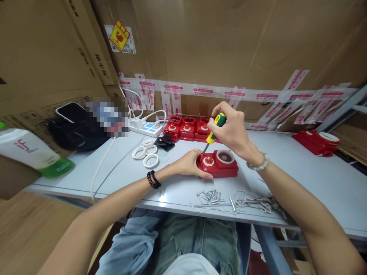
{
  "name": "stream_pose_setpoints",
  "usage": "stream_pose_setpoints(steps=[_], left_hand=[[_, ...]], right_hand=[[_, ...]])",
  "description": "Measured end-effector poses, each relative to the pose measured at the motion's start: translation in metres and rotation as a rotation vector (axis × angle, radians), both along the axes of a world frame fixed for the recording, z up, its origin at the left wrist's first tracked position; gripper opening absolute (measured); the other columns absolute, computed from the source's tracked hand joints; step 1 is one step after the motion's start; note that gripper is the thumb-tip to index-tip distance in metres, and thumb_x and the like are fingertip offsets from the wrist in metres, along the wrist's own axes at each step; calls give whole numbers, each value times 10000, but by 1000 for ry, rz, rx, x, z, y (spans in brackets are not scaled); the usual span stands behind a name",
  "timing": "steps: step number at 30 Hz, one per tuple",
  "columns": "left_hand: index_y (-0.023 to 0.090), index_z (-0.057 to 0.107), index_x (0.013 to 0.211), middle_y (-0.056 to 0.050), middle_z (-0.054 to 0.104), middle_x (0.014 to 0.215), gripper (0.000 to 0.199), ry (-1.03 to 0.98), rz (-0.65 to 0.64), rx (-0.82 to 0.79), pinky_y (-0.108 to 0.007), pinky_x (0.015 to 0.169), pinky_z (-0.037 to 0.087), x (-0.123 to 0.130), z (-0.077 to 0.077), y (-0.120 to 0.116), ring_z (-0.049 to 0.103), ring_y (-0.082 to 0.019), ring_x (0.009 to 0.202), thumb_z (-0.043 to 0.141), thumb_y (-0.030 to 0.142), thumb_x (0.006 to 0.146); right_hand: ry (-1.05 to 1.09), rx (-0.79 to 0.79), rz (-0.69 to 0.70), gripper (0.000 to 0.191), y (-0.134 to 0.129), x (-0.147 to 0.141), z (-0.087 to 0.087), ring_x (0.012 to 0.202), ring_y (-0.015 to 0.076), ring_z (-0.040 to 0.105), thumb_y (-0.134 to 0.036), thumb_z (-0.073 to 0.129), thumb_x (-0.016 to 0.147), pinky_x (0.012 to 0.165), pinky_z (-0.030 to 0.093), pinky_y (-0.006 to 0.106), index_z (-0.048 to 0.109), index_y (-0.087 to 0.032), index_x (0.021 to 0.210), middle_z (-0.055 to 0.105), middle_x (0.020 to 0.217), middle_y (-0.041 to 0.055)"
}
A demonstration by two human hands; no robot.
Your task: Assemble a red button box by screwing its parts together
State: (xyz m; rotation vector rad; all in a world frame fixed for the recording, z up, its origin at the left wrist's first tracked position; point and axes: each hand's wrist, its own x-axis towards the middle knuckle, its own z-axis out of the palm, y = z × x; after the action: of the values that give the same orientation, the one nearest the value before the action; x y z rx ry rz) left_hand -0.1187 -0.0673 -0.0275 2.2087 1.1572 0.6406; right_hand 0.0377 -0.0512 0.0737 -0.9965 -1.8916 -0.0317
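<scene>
A red device [219,172] with a white ring round a dark opening lies on the white table. My left hand [190,164] grips its left end, thumb along the near side and fingers at the far side. Closed round the green and yellow handle of a screwdriver [211,136], my right hand [231,128] is above the device. The shaft slants down to the left, and its tip is at the device's far left corner. Whatever lies under the tip is too small to tell. Loose screws [210,196] lie in front of the device.
Similar red devices [187,129] stand at the back beside a power strip [146,128]. White rings [151,160] and black pieces [165,141] lie left of centre. Metal parts with string [255,202] are at the front edge. Another red stack [317,142] sits far right, a bottle [31,151] far left.
</scene>
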Motion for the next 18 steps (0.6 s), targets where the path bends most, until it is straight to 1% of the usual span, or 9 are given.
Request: stream_pose_setpoints(steps=[2, 4, 7, 10, 12, 14, 16, 18], left_hand=[[197, 456, 757, -14, 532, 810, 616, -6, -2, -10, -302, 646, 368, 0, 0, 0, 494, -192, 723, 819, 642, 534], [199, 450, 753, -12, 530, 806, 617, -3, 0, -15, -301, 642, 364, 0, -1, 0, 491, -190, 721, 820, 640, 531], [203, 434, 740, -5, 519, 788, 625, -1, 4, -9, -296, 629, 356, 0, -1, 0, 480, -183, 704, 819, 646, 524], [203, 435, 746, -7, 522, 784, 619, -15, -4, -7, -300, 627, 361, 0, -1, 0, 474, -181, 698, 820, 636, 528], [203, 437, 749, -10, 528, 782, 609, -14, -9, 1, -306, 630, 367, 0, -1, 0, 471, -180, 693, 817, 628, 536], [201, 444, 753, -16, 541, 787, 602, -6, -10, 6, -315, 639, 379, 0, -1, 0, 477, -184, 694, 814, 626, 541], [193, 467, 778, -31, 567, 813, 596, -17, -17, -1, -326, 657, 400, 0, 0, 0, 506, -198, 718, 812, 621, 546], [185, 494, 811, -45, 590, 847, 590, -44, -35, -4, -335, 682, 420, 0, 0, 0, 540, -216, 757, 815, 608, 554]], right_hand=[[-21, -9, -29, 65, 0, -3, 1, 524, 94, 446, -163, 573, 737, 571, 358, 256, 520, -198, 727, 511, 569, -48], [-70, 4, -88, 95, 2, -5, 1, 516, 96, 436, -194, 571, 754, 574, 349, 264, 506, -197, 685, 501, 549, -41], [-229, 65, -259, 152, 1, -9, 3, 522, 123, 447, -273, 562, 787, 562, 315, 290, 527, -192, 664, 510, 537, -11], [-426, 112, -396, 236, -5, -14, 10, 560, 176, 509, -374, 558, 817, 546, 285, 306, 584, -176, 690, 561, 569, 49], [-533, 106, -421, 328, -12, -19, 17, 591, 207, 549, -448, 553, 840, 542, 292, 310, 609, -159, 697, 591, 604, 94], [-606, 88, -427, 411, -19, -25, 25, 610, 226, 574, -506, 539, 861, 538, 307, 313, 612, -149, 671, 598, 617, 119], [-657, 68, -425, 427, -25, -31, 33, 625, 234, 590, -506, 537, 875, 536, 318, 313, 612, -148, 655, 601, 620, 123], [-706, 31, -411, 370, -28, -36, 40, 654, 240, 604, -443, 552, 882, 537, 324, 309, 624, -144, 675, 615, 645, 126]])
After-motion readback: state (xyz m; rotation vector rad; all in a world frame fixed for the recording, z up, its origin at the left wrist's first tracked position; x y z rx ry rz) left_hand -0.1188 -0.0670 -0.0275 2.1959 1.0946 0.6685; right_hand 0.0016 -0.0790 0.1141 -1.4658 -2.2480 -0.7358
